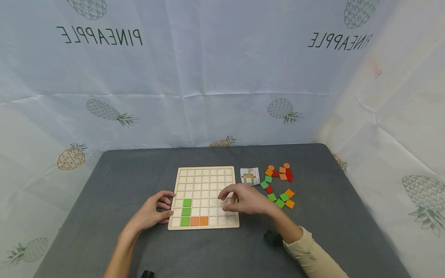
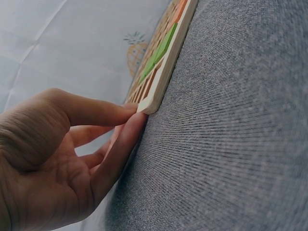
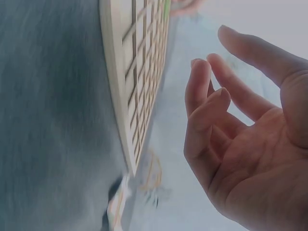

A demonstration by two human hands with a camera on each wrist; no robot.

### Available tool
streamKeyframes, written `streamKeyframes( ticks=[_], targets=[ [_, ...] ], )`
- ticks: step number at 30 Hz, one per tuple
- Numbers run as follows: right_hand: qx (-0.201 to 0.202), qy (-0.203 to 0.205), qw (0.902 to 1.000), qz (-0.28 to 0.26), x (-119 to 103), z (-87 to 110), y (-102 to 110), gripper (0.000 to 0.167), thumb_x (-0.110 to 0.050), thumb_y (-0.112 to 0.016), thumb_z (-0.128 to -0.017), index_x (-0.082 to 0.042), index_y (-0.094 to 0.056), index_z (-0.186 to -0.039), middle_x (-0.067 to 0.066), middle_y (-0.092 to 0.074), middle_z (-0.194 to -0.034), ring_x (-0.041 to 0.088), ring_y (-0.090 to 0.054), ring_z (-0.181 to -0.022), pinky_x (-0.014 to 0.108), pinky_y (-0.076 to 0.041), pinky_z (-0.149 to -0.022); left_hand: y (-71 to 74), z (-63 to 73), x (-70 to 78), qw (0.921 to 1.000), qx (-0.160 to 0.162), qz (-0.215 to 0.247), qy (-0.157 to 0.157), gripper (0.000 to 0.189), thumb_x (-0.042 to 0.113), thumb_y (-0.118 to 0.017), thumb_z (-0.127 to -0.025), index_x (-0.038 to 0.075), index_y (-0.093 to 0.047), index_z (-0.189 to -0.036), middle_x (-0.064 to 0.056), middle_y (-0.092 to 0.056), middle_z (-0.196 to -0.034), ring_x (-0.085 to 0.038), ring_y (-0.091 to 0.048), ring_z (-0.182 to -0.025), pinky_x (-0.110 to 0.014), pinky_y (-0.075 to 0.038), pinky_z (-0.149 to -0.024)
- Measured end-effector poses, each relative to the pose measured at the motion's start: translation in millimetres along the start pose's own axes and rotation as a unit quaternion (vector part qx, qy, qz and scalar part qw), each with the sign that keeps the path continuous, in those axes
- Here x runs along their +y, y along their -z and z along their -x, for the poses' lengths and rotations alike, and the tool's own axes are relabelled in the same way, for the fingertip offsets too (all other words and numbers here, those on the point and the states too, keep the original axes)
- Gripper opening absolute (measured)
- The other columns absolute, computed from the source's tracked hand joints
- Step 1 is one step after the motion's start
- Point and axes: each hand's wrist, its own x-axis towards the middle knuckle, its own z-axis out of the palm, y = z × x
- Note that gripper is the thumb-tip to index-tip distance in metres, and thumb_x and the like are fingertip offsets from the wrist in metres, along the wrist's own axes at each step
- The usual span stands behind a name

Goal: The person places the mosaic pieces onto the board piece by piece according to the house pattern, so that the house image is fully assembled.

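A wooden grid board (image 1: 208,228) lies on the grey table. Green square tiles (image 1: 186,211) form a short column near its left side, and two orange tiles (image 1: 199,221) continue along the bottom row. My left hand (image 1: 153,210) holds the board's left edge; in the left wrist view the thumb and a finger (image 2: 130,139) meet at its corner. Over the board's right part hovers my right hand (image 1: 247,199), thumb and fingers apart and loosely bent. Nothing shows between its fingers (image 3: 199,86) in the right wrist view.
A small pattern card (image 1: 249,176) lies right of the board. Beyond it are scattered loose pieces, including red (image 1: 289,175), green (image 1: 280,203) and orange (image 1: 290,204) ones. A dark object (image 1: 272,238) sits beneath the right forearm. A pineapple-print cloth (image 1: 222,77) hangs behind.
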Motion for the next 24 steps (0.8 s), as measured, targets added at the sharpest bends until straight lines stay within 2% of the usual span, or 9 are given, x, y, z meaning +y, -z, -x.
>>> streamKeyframes(
  ticks=[7, 14, 17, 22, 24],
  targets=[
    [0.039, -0.019, 0.9990, -0.013, 21.7, 15.5, 26.5, 0.034, -0.019, -0.081, -0.099, -0.003, -0.074, -0.128, 0.015, -0.076, -0.125, 0.002, -0.066, -0.080, 0.024, -0.058, -0.069, -0.1, 0.0, 0.8, 1.0000, 0.002, -0.003, 0.000, 0.059, 0.001, -0.078, -0.095, 0.002, -0.054, -0.148, -0.019, -0.053, -0.124, -0.025, -0.058, -0.106, -0.036, -0.066, -0.070],
    [0.088, -0.062, 0.9939, -0.025, 45.5, 34.5, 56.5, 0.035, -0.018, -0.080, -0.099, 0.001, -0.073, -0.128, 0.021, -0.073, -0.130, 0.020, -0.068, -0.085, 0.028, -0.057, -0.065, 0.9, 0.3, -1.1, 0.9999, -0.005, 0.007, -0.007, 0.060, 0.002, -0.078, -0.096, 0.001, -0.052, -0.150, -0.019, -0.052, -0.124, -0.024, -0.058, -0.106, -0.036, -0.066, -0.070],
    [0.110, -0.078, 0.9907, -0.017, 58.2, 42.5, 68.0, 0.036, -0.016, -0.079, -0.099, 0.002, -0.073, -0.129, 0.023, -0.073, -0.129, 0.024, -0.069, -0.087, 0.028, -0.058, -0.068, 1.2, 0.5, -1.7, 0.9999, -0.008, 0.010, -0.011, 0.060, 0.002, -0.078, -0.096, 0.000, -0.052, -0.150, -0.019, -0.052, -0.123, -0.024, -0.057, -0.105, -0.036, -0.066, -0.070],
    [0.123, -0.099, 0.9873, -0.016, 82.4, 52.9, 81.0, 0.038, -0.015, -0.076, -0.102, 0.004, -0.070, -0.134, 0.025, -0.072, -0.132, 0.025, -0.070, -0.086, 0.027, -0.058, -0.070, 0.7, 1.1, -1.6, 0.9999, -0.007, 0.010, -0.010, 0.059, 0.002, -0.078, -0.096, 0.001, -0.053, -0.149, -0.020, -0.052, -0.124, -0.025, -0.058, -0.105, -0.036, -0.066, -0.070],
    [0.126, -0.102, 0.9866, -0.015, 92.7, 55.5, 83.6, 0.038, -0.014, -0.075, -0.103, 0.004, -0.070, -0.135, 0.025, -0.071, -0.134, 0.028, -0.071, -0.092, 0.026, -0.058, -0.073, 0.6, 1.0, -1.6, 0.9999, -0.006, 0.010, -0.009, 0.059, 0.001, -0.078, -0.096, 0.001, -0.053, -0.149, -0.020, -0.052, -0.124, -0.026, -0.058, -0.106, -0.036, -0.066, -0.071]
  ],
)
